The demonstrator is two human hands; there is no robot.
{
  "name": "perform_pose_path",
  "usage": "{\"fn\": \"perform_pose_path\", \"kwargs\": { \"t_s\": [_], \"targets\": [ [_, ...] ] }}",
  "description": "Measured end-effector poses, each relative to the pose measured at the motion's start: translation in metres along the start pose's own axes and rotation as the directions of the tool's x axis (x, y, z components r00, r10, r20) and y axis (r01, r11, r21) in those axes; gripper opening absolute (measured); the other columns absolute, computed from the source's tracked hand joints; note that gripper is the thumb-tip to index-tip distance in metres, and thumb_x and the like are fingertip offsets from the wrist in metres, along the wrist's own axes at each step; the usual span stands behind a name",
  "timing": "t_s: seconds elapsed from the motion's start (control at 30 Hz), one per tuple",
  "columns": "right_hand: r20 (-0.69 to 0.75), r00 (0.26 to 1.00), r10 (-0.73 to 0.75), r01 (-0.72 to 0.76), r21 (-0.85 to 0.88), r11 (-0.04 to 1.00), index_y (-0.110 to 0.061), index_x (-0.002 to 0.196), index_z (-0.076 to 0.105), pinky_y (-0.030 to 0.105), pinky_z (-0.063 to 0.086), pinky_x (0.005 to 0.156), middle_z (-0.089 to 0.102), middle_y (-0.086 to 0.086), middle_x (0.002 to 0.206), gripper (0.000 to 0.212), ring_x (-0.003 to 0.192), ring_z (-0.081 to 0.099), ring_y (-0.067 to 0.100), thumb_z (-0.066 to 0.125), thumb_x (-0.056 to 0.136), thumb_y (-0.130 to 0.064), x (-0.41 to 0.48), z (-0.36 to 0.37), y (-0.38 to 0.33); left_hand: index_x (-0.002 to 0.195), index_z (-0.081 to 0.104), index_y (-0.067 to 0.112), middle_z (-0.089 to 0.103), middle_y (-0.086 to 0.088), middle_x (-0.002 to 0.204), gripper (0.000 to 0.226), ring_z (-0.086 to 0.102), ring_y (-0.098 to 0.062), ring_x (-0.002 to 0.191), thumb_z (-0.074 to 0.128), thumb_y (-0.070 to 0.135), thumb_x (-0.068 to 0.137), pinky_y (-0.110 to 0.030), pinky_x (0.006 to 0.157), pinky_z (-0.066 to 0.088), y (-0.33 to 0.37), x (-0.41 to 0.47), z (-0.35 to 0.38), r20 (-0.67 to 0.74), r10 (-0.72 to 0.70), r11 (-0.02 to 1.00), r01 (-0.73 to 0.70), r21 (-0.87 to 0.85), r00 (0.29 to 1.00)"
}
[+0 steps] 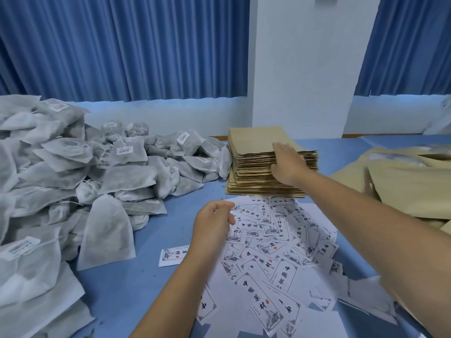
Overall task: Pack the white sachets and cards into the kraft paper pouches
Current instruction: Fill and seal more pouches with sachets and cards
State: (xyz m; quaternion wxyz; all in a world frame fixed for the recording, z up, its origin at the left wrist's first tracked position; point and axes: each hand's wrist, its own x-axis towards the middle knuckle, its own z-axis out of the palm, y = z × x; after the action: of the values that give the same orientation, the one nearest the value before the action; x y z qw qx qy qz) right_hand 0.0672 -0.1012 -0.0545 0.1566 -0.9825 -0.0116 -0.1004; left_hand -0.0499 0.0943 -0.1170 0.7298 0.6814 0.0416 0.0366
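Brown kraft paper pouches (253,167) sit stacked on the blue table (151,276), the right hand (286,164) spread flat on top, thumb against the near side. The left hand (212,225) curls over scattered white printed cards (275,252); whether it pinches one is unclear. White fabric sachets (73,167) heap at left.

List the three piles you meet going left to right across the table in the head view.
Heap of white sachets → neat stack of kraft pouches → loose kraft pouches.
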Motion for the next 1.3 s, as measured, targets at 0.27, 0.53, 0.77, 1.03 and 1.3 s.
{"fn": "perform_pose_path", "kwargs": {
  "t_s": [0.27,0.53,0.77,1.03,1.3],
  "targets": [
    [-0.254,0.952,-0.170,0.034,-0.463,0.886,-0.021,0.110,0.068,0.039,0.030,0.097,0.060,0.002,0.108,0.026,0.104,0.053,0.025,0.049,0.096,-0.012,-0.015,-0.005,0.014,0.090,0.068,0.022,0.058,0.006,0.062,0.021,0.041,-0.007,0.043,0.049,0.018,0.093,-0.018,0.043,0.034,0.000,-0.002,0.004,0.025,-0.008,0.998,0.006,0.065,1.000],
    [-0.220,0.963,-0.152,0.148,-0.033,0.988,-0.019,0.081,0.076,0.031,0.051,0.065,0.072,0.002,0.081,0.016,0.076,0.065,0.025,0.063,0.087,-0.027,-0.099,-0.026,-0.029,0.122,0.056,0.037,0.074,0.010,0.096,0.036,0.070,-0.011,0.079,0.064,0.044,0.087,-0.032,0.076,0.057,0.001,-0.013,0.010,0.289,0.045,0.997,-0.063,0.054,0.956],
    [0.129,0.992,0.017,-0.108,0.745,0.658,-0.007,0.067,0.075,0.020,0.048,0.054,0.072,0.006,0.065,0.017,0.053,0.060,0.008,0.084,0.073,-0.020,-0.142,-0.013,-0.038,0.125,0.055,0.021,0.071,-0.006,0.112,0.051,0.068,-0.023,0.106,0.076,0.031,0.080,-0.039,0.086,0.057,0.002,-0.025,0.013,0.548,0.106,0.993,-0.059,-0.102,0.830],
    [0.311,0.945,0.103,-0.327,0.918,0.225,-0.009,0.068,0.066,0.016,0.044,0.043,0.058,-0.001,0.049,0.022,0.039,0.051,0.007,0.086,0.070,-0.019,-0.151,0.011,-0.030,0.133,0.053,0.020,0.069,-0.017,0.113,0.054,0.066,-0.032,0.109,0.074,0.020,0.083,-0.038,0.089,0.055,0.001,-0.024,0.006,0.667,0.003,0.985,0.111,-0.129,0.745],
    [0.257,0.960,0.107,-0.278,0.914,0.296,-0.015,0.055,0.055,0.018,0.043,0.045,0.053,0.001,0.048,0.038,0.041,0.045,0.009,0.088,0.066,-0.032,-0.152,0.029,-0.026,0.118,0.055,0.012,0.073,-0.005,0.091,0.039,0.070,-0.017,0.090,0.061,0.008,0.080,-0.032,0.077,0.057,0.001,-0.026,0.007,0.629,-0.044,0.996,0.084,-0.033,0.776]
  ]
}}
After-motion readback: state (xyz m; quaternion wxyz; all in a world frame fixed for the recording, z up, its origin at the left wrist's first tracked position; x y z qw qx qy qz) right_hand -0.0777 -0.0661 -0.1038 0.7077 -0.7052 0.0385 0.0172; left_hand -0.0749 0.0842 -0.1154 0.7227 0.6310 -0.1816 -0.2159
